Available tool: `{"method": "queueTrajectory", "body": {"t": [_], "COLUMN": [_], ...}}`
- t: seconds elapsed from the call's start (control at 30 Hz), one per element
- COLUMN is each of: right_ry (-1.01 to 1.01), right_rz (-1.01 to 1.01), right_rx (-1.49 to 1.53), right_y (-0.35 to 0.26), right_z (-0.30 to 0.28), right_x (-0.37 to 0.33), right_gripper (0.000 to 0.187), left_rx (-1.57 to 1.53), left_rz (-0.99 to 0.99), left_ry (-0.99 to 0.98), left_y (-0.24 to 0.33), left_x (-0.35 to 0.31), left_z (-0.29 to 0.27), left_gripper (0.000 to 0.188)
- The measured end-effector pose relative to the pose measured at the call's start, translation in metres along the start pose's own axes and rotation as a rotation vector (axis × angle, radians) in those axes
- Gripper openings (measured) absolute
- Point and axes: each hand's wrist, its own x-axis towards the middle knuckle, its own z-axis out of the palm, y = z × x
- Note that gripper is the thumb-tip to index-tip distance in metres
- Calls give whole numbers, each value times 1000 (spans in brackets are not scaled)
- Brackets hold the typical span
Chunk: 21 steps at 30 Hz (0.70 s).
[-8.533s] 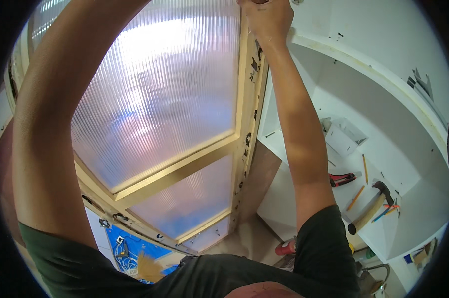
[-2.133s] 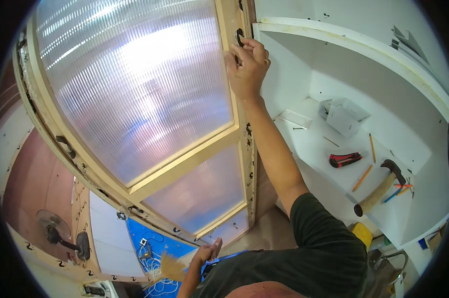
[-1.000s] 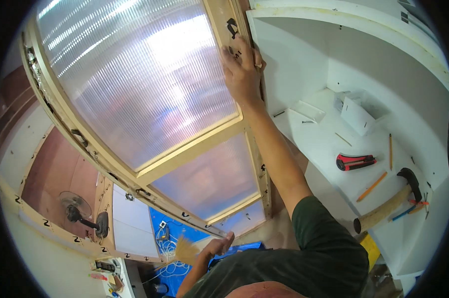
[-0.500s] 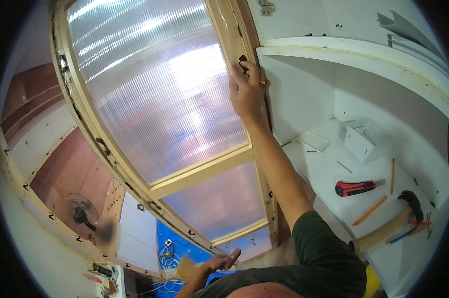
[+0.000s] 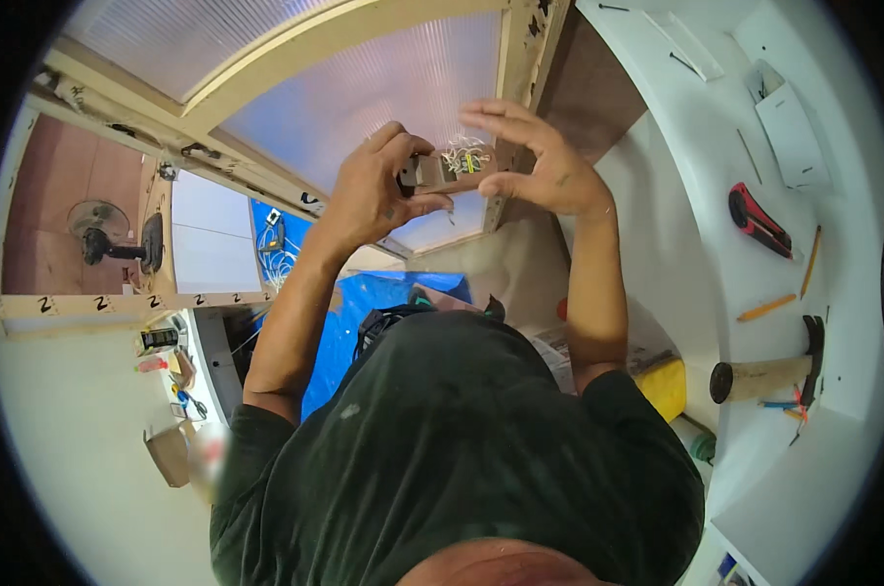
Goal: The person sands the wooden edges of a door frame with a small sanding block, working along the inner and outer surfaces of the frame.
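Observation:
My left hand has its thumb and fingers closed around the left end of a small brown box-like block. Dark and grey parts show at the gripped end. Pale curled strands and a yellow-green bit lie on or in the block; its exact kind I cannot make out. Over its right end my right hand hovers, fingers stretched and apart, the thumb close to the block's lower edge. Whether that thumb touches is unclear. Behind both hands stands a wooden-framed door with ribbed translucent panels.
To the right, a white shelf bears a red and black utility knife, pencils, a hammer and a white box. Blue sheeting covers floor below; a fan stands at left.
My right hand has left the dark fitting on the door frame and come down beside the left. The left hand has risen with the brown block in it. The view has tilted down.

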Motion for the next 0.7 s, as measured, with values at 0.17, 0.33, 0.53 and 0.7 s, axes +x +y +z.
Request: {"method": "queueTrajectory", "body": {"t": [0.17, 0.33, 0.53, 0.7], "right_ry": [22, 147, 1000, 538], "right_rz": [107, 67, -144, 335], "right_rx": [-51, -167, 65, -354], "right_y": [2, 13, -49, 83], "right_z": [19, 7, -3, 36], "right_x": [-17, -26, -36, -92], "right_gripper": [58, 22, 14, 21], "left_rx": [84, 171, 226, -68], "left_rz": [100, 165, -158, -369], "left_ry": [-15, -101, -226, -455], "left_y": [-2, -11, -106, -158], "left_x": [8, 8, -38, -106], "left_z": [11, 15, 48, 72], "left_gripper": [60, 59, 47, 46]}}
